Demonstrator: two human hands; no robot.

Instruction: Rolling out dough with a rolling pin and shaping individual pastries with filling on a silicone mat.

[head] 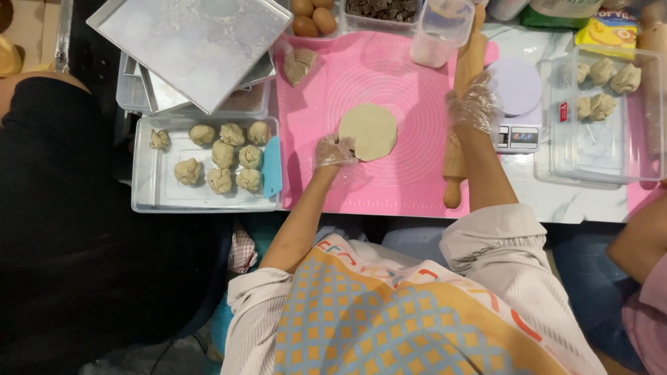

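Dough disc point(368, 131) lay flattened beside the gloved left hand point(333, 151), fingers resting on its edge, while the right hand point(472, 105) gripped the rolling pin point(462, 104); eight balls point(221, 156) waited unrolled farther left.

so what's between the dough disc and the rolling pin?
Head view: only bare pink mat between dough disc and rolling pin, which the right hand holds.
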